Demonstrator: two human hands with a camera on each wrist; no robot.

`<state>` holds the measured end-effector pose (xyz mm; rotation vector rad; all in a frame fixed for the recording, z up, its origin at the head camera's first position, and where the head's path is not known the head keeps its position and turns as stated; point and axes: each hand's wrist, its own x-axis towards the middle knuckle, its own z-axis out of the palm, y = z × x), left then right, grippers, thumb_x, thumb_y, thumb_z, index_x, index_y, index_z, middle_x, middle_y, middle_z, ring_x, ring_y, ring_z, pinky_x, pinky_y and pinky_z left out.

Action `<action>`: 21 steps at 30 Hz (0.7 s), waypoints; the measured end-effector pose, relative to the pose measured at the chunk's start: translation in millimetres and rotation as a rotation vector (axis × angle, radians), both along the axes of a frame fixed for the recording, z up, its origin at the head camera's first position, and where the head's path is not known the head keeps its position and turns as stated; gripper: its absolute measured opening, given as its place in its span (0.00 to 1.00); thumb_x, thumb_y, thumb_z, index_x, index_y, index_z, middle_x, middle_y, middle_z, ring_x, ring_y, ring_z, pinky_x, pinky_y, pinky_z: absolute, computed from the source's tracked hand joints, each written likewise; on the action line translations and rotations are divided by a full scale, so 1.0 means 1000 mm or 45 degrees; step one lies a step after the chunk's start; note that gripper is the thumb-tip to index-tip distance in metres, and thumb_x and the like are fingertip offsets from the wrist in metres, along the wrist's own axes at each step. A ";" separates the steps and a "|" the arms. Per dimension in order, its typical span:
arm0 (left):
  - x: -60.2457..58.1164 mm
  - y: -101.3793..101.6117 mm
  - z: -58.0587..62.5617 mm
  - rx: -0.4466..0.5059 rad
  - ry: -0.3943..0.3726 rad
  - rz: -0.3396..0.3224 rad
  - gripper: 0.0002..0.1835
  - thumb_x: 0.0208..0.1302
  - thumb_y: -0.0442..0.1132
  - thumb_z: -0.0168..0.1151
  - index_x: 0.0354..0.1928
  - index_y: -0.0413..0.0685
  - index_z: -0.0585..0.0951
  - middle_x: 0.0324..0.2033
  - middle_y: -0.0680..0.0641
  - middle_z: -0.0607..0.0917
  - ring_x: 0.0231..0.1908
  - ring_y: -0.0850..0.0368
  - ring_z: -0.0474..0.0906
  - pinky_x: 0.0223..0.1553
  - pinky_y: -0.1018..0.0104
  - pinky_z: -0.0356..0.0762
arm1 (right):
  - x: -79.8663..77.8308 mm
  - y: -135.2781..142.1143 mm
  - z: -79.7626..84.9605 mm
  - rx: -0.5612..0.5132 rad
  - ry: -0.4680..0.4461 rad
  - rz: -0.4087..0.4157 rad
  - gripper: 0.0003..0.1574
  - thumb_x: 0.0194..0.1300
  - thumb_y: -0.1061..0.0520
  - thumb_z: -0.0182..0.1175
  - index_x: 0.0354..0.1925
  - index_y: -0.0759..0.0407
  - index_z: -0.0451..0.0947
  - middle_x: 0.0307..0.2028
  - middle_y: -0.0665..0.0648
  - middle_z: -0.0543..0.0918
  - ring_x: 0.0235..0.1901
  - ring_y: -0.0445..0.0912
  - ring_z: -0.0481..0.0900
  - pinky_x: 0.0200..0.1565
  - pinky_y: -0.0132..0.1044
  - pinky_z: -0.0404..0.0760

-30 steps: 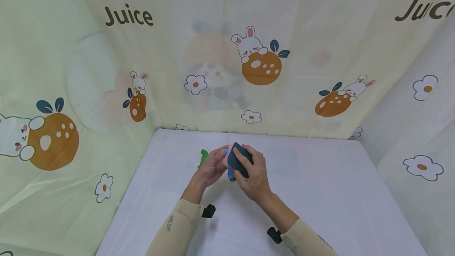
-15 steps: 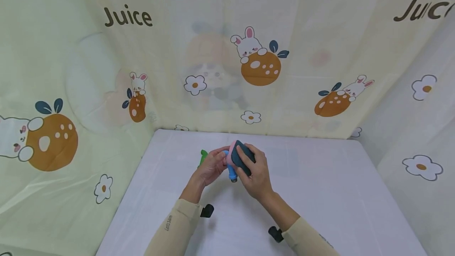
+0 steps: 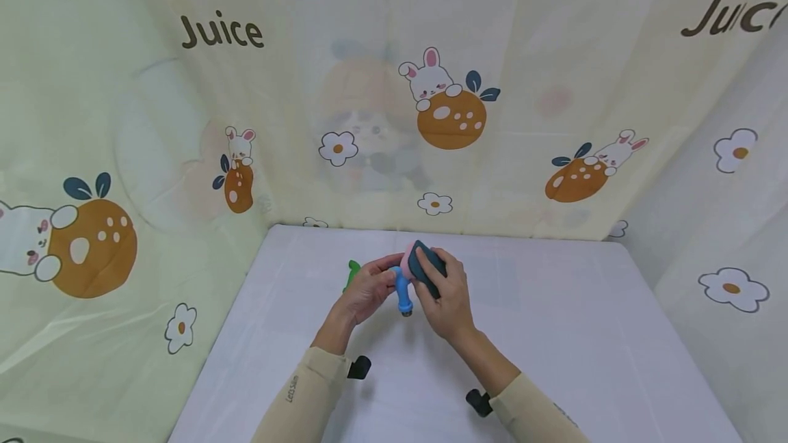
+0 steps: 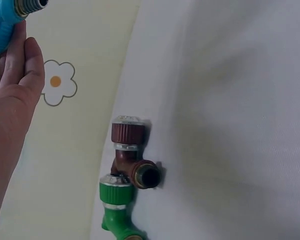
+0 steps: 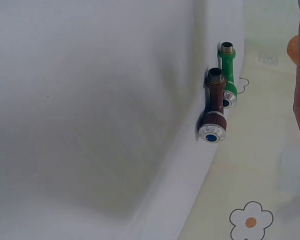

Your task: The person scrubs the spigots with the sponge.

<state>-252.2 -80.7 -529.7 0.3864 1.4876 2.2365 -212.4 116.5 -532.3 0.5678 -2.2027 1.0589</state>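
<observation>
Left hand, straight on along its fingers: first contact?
Probably the pink-and-dark block in the right hand, seen just beyond the left hand in the head view; depth is unclear.

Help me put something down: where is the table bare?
The table looks bare from the right hand to the right curtain, and between left sleeve and left curtain. Crowded: around the left hand, with blue fitting, green fitting, brown fitting and teal block.

One of the hands (image 4: pixel 16 82) touches a blue fitting (image 4: pixel 2 15); a brown fitting (image 4: pixel 126 156) and green fitting (image 4: pixel 116 194) lie adjacent.
</observation>
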 end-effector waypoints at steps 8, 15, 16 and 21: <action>0.001 0.000 0.000 -0.018 0.028 -0.026 0.45 0.60 0.51 0.78 0.72 0.35 0.71 0.68 0.42 0.78 0.59 0.56 0.80 0.66 0.67 0.76 | -0.001 0.002 -0.001 -0.006 -0.097 -0.011 0.34 0.70 0.58 0.59 0.73 0.50 0.74 0.68 0.69 0.72 0.62 0.63 0.70 0.54 0.59 0.73; 0.001 -0.001 -0.003 -0.050 0.027 -0.047 0.37 0.67 0.45 0.72 0.73 0.37 0.71 0.68 0.42 0.78 0.60 0.56 0.80 0.66 0.64 0.77 | -0.002 0.003 -0.003 -0.024 -0.227 -0.018 0.34 0.73 0.57 0.57 0.75 0.50 0.70 0.70 0.68 0.70 0.66 0.63 0.67 0.59 0.60 0.71; 0.001 -0.001 -0.003 -0.053 0.020 -0.052 0.36 0.68 0.44 0.72 0.73 0.38 0.71 0.69 0.42 0.77 0.60 0.56 0.80 0.66 0.64 0.77 | -0.001 0.003 -0.003 -0.040 -0.252 -0.021 0.34 0.74 0.57 0.57 0.76 0.50 0.69 0.70 0.68 0.70 0.66 0.63 0.67 0.60 0.60 0.71; 0.003 -0.001 -0.004 -0.067 -0.009 -0.073 0.35 0.68 0.39 0.70 0.75 0.43 0.70 0.73 0.42 0.74 0.65 0.54 0.76 0.71 0.60 0.72 | 0.001 0.003 -0.005 -0.125 -0.395 -0.027 0.33 0.78 0.53 0.55 0.77 0.48 0.67 0.70 0.68 0.68 0.68 0.62 0.64 0.62 0.61 0.71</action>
